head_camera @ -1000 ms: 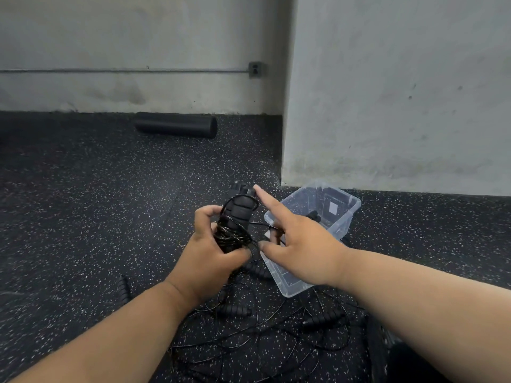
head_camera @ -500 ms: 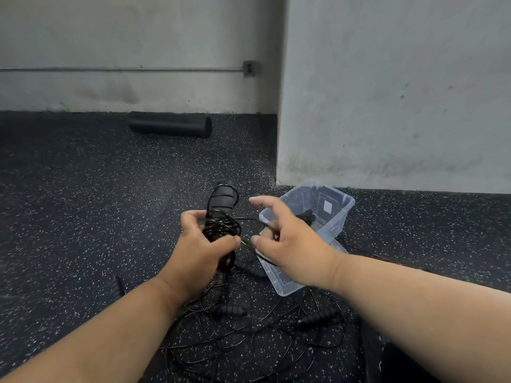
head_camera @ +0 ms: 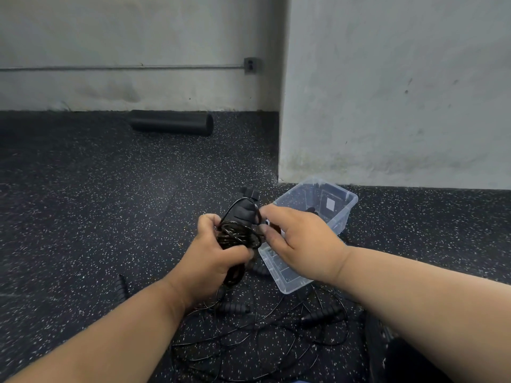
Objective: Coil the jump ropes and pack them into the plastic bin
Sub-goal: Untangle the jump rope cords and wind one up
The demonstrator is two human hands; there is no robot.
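Observation:
My left hand [head_camera: 214,255] grips a black jump rope bundle [head_camera: 239,230], its handles upright and thin cord wound round them. My right hand [head_camera: 301,239] pinches the cord at the bundle's right side, thumb and forefinger close together. Behind my right hand stands a clear plastic bin [head_camera: 341,205] on the floor, with something dark inside it that I cannot make out. A tangle of loose black jump ropes [head_camera: 265,327] with ribbed handles lies on the speckled floor below my hands.
A black foam roller [head_camera: 171,124] lies by the far wall. A grey wall corner [head_camera: 282,134] juts out just behind the bin. A dark object [head_camera: 387,352] sits at the lower right edge.
My right hand has gone from open fingers beside the bundle to pinching the cord against it. The left hand keeps its grip on the bundle.

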